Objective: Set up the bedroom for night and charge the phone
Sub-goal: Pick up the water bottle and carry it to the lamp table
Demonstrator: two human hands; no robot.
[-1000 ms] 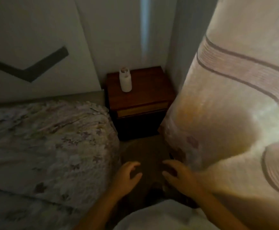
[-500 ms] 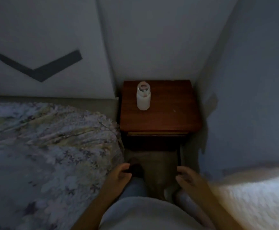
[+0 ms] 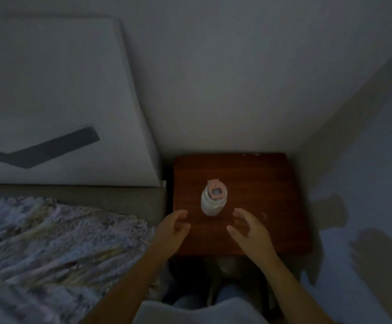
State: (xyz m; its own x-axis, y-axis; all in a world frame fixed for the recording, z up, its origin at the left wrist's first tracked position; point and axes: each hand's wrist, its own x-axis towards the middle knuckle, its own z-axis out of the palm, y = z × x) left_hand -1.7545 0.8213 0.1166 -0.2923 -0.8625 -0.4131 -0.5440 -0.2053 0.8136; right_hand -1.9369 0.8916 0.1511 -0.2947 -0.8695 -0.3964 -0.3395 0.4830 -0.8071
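Note:
In dim light a reddish wooden nightstand [image 3: 272, 183] stands in the corner between the bed and the right wall. A white bottle [image 3: 212, 204] with a pink lid stands upright near the middle of its top. My left hand [image 3: 172, 230] hovers over the nightstand's front left, fingers curled and apart, holding nothing. My right hand [image 3: 248, 232] hovers to the right of the bottle, fingers spread, also holding nothing. Neither hand touches the bottle. No phone or charger is in view.
The bed [image 3: 50, 253] with a floral cover fills the lower left, its pale headboard [image 3: 62, 101] with a dark stripe behind it. Grey walls close in behind and to the right of the nightstand. My legs stand in the narrow gap below.
The view has moved closer to the nightstand and the room has darkened. The lit curtain on the right is out of view. Both hands have risen from beside my legs to above the nightstand top.

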